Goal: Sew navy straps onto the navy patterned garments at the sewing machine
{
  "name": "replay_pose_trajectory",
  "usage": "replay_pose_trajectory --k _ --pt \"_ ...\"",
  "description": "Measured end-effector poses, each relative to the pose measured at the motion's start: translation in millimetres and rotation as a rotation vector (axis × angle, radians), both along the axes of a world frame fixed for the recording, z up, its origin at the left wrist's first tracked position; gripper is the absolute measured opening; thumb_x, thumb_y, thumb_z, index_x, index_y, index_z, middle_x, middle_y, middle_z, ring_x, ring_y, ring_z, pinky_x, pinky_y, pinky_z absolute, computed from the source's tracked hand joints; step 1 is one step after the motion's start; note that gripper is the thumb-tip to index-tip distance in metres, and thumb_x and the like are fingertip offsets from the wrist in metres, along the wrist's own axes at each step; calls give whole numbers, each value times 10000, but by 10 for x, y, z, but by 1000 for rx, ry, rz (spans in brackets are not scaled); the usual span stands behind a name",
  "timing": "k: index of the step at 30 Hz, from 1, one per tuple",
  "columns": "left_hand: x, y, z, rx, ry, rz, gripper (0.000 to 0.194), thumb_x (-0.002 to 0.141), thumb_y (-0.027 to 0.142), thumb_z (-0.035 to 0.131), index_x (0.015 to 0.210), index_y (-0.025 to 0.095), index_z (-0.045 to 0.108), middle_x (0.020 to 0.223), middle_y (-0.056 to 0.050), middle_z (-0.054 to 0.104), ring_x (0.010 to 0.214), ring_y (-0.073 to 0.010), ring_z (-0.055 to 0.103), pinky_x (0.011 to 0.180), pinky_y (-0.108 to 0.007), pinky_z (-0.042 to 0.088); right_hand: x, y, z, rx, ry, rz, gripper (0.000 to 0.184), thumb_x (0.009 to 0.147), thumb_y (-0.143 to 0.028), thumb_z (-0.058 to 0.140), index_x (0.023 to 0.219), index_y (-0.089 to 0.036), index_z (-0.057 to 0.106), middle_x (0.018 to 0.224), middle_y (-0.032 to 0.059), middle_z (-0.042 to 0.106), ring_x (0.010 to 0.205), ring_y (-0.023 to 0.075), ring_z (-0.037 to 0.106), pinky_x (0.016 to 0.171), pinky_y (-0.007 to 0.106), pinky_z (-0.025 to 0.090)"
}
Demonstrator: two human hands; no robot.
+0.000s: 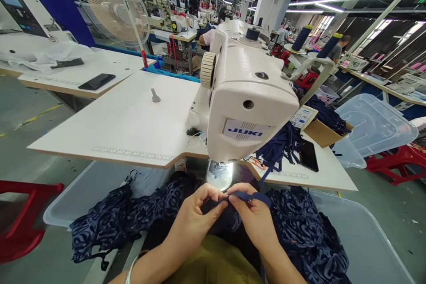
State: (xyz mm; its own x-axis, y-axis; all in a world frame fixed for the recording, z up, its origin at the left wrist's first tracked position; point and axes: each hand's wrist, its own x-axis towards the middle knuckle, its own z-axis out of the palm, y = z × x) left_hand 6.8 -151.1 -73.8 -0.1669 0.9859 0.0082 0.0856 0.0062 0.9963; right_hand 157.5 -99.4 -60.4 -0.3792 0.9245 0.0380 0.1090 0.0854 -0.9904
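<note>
My left hand [196,217] and my right hand [254,219] meet just below the lit needle area of a white Juki sewing machine [246,97]. Both pinch a narrow navy fabric strip [251,195], fingertips almost touching. The strip runs rightward over my right hand. Heaps of similar navy strips [126,217] lie over my lap and spill into bins on both sides. Another bundle of navy strips [282,144] rests on the table to the machine's right.
The white sewing table [126,120] extends left with a small grey tool [155,95]. A black phone [309,155] lies at right beside a cardboard box [321,133]. Clear plastic bins [372,126], red stools [20,217] and a fan [113,6] surround it. Other workers sit far back.
</note>
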Motion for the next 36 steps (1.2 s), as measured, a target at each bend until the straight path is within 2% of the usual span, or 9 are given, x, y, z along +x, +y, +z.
replay_pose_trajectory --k 6,10,13,17,23,27,31,33,36 --pt "12 -62 -58 356 341 80 104 844 137 532 798 220 490 778 37 593 716 -93 581 650 -169 463 60 -2 -101 50 39 65 47 804 -246 692 830 -240 654 831 -20 667 799 129 617 734 219 473" --pt "-1 -74 -30 429 404 74 180 836 67 511 796 224 434 807 41 583 738 -75 577 679 -149 456 68 0 -122 191 96 102 75 818 -180 674 827 -248 644 822 -22 667 784 128 628 720 227 491" --pt "-18 -84 -33 424 375 65 213 835 61 532 785 224 404 875 31 591 805 -75 583 726 -148 459 55 -1 -81 310 123 111 128 811 -125 673 815 -249 643 814 -26 672 768 118 640 710 217 500" --pt "-26 -98 -51 379 330 60 224 831 60 553 784 227 410 978 21 628 889 -83 604 778 -162 466 29 4 -29 367 125 103 155 795 -90 682 795 -241 643 803 -25 679 761 114 647 703 209 511" --pt "-1 -64 23 259 157 47 236 813 134 604 710 215 407 831 53 655 743 -77 603 677 -149 473 37 15 -13 379 114 116 124 800 -111 681 782 -230 652 792 -10 687 757 127 655 695 221 515" --pt "22 -43 21 190 126 54 233 814 227 624 684 207 431 798 47 646 723 -90 585 672 -169 471 66 23 -29 304 -20 106 48 818 -196 674 796 -231 650 794 -14 678 741 124 641 674 216 498" --pt "31 -39 -13 58 222 93 178 830 370 613 783 218 535 747 38 613 684 -115 581 630 -202 480 5 82 -20 173 -175 57 23 839 -259 636 834 -240 648 811 -27 681 761 127 636 706 224 484" --pt "10 -30 -52 8 307 139 188 834 398 605 866 223 544 762 35 614 676 -125 597 612 -215 490 -51 127 -6 171 -228 25 28 838 -259 627 833 -235 642 825 -25 674 783 134 631 736 238 478" --pt "-63 -13 -153 91 482 253 288 820 432 634 988 222 533 843 10 629 732 -147 629 642 -240 518 -117 189 5 243 -291 -18 33 838 -259 619 834 -232 637 843 -14 652 814 144 612 765 256 465"
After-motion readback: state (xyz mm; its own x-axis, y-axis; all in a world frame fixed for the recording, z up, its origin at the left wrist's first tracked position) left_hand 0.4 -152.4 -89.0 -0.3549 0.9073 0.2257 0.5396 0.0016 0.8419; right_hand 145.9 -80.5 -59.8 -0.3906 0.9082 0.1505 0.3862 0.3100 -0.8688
